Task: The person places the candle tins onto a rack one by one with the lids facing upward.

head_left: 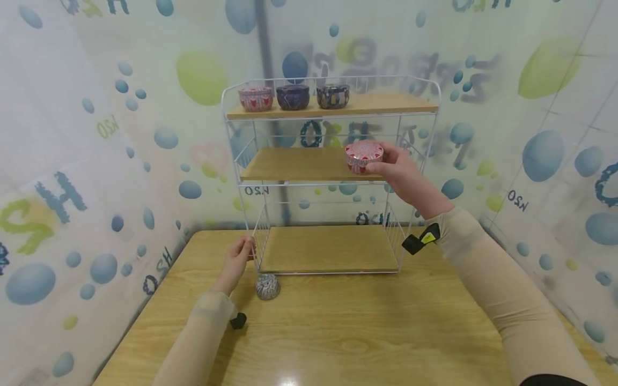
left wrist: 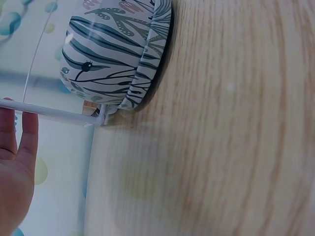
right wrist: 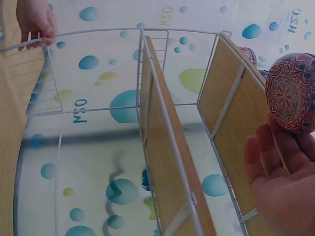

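Before the right part of the middle shelf (head_left: 294, 164), my right hand (head_left: 399, 170) holds a round red-and-white patterned tin (head_left: 364, 155) between thumb and fingers. The right wrist view shows a mandala pattern on this tin (right wrist: 291, 92). Low on the left, my left hand (head_left: 236, 261) grips the white wire side of the rack, its fingers hooked over the bar (left wrist: 54, 113). A grey-and-white leaf-patterned tin (head_left: 267, 287) stands on the table close to that hand, by the rack's front left foot.
On the rack's top shelf (head_left: 386, 102), a pink-red tin (head_left: 256, 99), a dark blue tin (head_left: 292, 98) and a dark multicoloured tin (head_left: 333, 97) stand in a row at the left. The bottom shelf (head_left: 328, 249) sits just over the wooden table (head_left: 347, 332). Patterned curtains surround the table.
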{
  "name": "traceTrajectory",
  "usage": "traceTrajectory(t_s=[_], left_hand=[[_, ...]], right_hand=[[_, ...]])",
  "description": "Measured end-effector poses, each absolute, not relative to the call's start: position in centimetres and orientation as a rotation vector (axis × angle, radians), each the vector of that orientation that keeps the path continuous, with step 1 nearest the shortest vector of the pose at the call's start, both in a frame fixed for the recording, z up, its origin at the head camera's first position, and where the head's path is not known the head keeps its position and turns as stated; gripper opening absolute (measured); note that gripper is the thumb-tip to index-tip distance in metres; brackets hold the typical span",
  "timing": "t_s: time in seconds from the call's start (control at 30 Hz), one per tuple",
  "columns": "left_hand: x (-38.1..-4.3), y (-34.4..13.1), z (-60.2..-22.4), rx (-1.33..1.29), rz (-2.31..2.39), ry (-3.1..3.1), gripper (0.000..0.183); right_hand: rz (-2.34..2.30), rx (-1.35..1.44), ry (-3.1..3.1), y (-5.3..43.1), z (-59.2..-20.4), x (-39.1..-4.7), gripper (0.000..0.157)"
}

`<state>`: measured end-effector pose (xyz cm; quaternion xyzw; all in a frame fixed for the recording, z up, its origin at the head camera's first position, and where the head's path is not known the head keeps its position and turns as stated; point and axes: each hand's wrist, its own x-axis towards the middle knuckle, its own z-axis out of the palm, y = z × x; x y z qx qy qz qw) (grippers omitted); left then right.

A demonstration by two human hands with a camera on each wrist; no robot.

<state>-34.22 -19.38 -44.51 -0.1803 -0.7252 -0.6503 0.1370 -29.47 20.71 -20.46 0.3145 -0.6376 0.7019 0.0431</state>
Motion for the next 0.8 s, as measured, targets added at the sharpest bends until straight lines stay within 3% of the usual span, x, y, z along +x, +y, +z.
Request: traceTrajectory(t_s=[0.57, 0.8], left_hand=[[-34.1, -19.2, -44.1, -0.411, -1.900, -2.171, 0.034], [-34.1, -19.2, -44.2, -0.441, -1.884, -2.165, 0.038]], right_hand=[[2.061, 1.065, -1.806, 21.5, -16.5, -28.5, 0.028], [2.066, 1.058, -1.732, 21.9, -14.4, -28.3, 0.034]])
